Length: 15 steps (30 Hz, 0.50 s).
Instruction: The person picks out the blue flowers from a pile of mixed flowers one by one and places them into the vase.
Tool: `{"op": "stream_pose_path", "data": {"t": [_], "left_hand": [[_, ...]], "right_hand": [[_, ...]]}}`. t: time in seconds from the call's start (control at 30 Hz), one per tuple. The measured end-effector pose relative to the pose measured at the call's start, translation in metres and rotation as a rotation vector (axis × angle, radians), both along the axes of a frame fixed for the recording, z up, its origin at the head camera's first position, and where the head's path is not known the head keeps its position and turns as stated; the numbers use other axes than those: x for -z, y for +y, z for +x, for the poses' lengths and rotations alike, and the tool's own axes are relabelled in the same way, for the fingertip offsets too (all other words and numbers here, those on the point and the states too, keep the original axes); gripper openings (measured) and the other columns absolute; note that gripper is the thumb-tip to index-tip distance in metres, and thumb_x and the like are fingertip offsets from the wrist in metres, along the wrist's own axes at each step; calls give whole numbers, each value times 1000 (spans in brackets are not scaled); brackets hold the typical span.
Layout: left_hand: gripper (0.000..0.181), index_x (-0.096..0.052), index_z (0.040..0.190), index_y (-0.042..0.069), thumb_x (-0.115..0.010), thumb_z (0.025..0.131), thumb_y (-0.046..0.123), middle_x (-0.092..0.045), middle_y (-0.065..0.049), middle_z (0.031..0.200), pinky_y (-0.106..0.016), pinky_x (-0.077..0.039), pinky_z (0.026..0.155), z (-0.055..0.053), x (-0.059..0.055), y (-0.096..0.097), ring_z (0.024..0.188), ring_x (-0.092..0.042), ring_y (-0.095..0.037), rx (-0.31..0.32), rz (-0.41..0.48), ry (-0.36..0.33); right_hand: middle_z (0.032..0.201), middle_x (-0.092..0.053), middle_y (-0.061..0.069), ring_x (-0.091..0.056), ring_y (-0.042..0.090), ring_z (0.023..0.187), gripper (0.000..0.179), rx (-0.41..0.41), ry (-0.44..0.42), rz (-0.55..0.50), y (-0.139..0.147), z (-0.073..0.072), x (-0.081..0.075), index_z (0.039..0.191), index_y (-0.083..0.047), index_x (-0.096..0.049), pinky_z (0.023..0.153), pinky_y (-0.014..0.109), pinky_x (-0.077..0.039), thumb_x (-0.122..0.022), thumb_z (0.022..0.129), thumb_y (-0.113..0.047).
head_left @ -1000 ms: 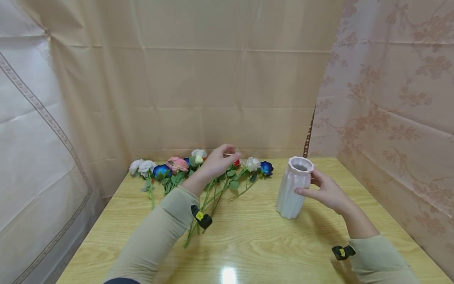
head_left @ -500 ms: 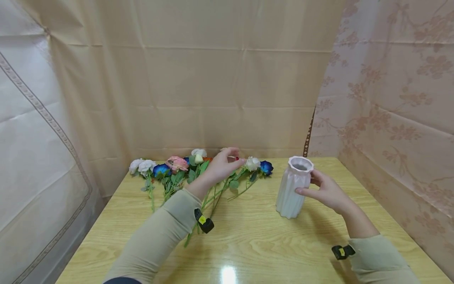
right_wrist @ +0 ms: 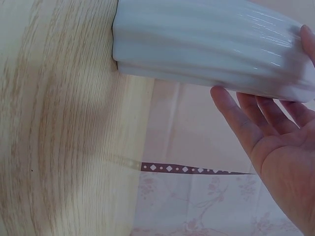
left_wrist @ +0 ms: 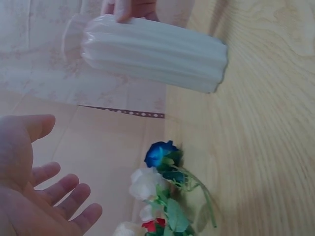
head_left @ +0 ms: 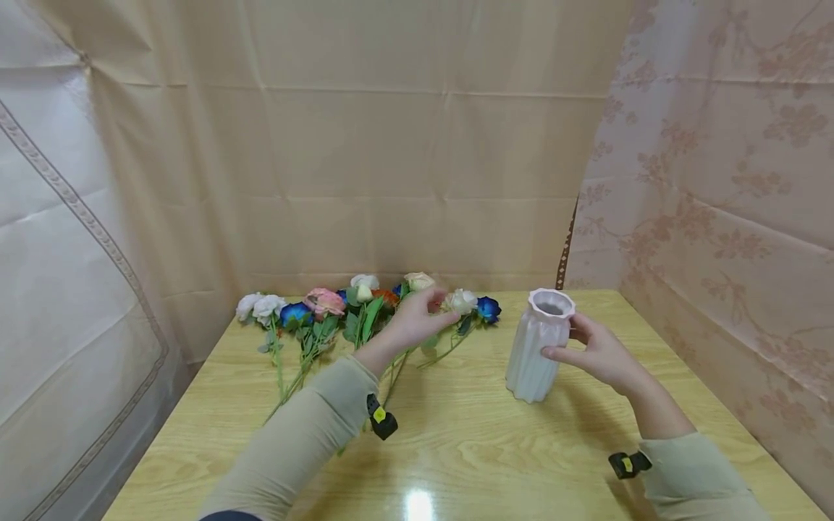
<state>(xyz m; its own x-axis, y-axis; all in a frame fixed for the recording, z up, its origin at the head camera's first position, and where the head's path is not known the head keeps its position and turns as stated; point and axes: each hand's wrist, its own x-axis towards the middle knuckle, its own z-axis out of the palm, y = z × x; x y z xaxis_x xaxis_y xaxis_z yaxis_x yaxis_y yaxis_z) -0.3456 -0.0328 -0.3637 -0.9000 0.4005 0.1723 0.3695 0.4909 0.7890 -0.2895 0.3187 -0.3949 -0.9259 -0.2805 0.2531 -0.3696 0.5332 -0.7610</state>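
A white ribbed vase (head_left: 536, 362) stands upright on the table at the right. My right hand (head_left: 602, 354) holds its upper part, thumb on the near side; in the right wrist view, several fingertips touch the vase (right_wrist: 206, 49). Over the flowers at the back hovers my left hand (head_left: 417, 318), nearest a white rose (head_left: 461, 300) and a blue rose (head_left: 489, 310). In the left wrist view, that hand (left_wrist: 19, 177) holds nothing, its fingers spread and slightly bent. A cream rose (head_left: 419, 281) lies just behind it. The left forearm hides some stems.
A pink flower (head_left: 326, 302), a blue rose (head_left: 296, 315) and white roses (head_left: 268, 307) lie at the back left, stems toward the front of the wooden table (head_left: 489, 463). A beige curtain (head_left: 417, 181) hangs behind, a flowered one (head_left: 736, 202) at the right.
My left hand has moved right and slightly lower over the flowers, toward the white rose, uncovering the cream rose and an orange flower. The right hand and the vase stay put.
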Motion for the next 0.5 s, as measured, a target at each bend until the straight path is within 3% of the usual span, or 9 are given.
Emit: {"op": "stream_pose_path", "data": {"t": [0.27,0.5], "left_hand": [[64,-48,149,7,-69,99,39,-52,-14,148,-48,-44,107,-3,23,6,132,-51,-36,23,-39,-51],[67,-47,150,4,-67,99,42,-52,-13,148,-46,-43,108,-3,38,14,135,-50,-33,58,-130,-79]], "right_hand": [[142,-52,17,-52,44,128,79,-10,-14,-13,-1,0,0,154,-9,-39,93,53,-52,-81,91,-29],[143,-51,19,-51,46,129,81,1,-18,-3,0,1,-1,155,-7,-37,94,54,-52,-80,91,-30]]}}
